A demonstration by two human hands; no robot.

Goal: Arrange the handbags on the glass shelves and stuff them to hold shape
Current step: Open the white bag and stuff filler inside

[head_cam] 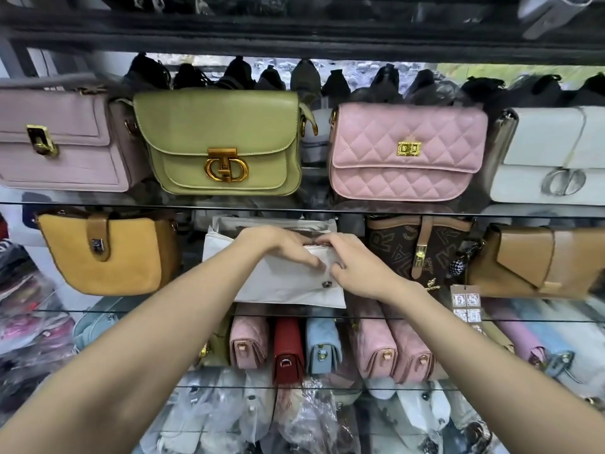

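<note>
A white handbag [281,283] stands on the middle glass shelf [98,311], its flap up and a small dark snap on its front. My left hand [278,245] holds its top edge at the zipper, fingers curled over the opening. From the right, my right hand [353,263] grips the same edge, fingertips at the zipper. White material [271,224] rises behind the bag. On the upper glass shelf [311,206] stand a mauve bag [65,139], a green bag [226,142], a pink quilted bag [406,152] and a white bag [550,155].
A mustard bag [108,253] stands left of the white one; a brown monogram bag [422,247] and a tan bag [537,260] stand to its right. Below, small pink, red and blue bags [288,345] stand end-on. Plastic-wrapped bags [294,417] fill the lowest shelf.
</note>
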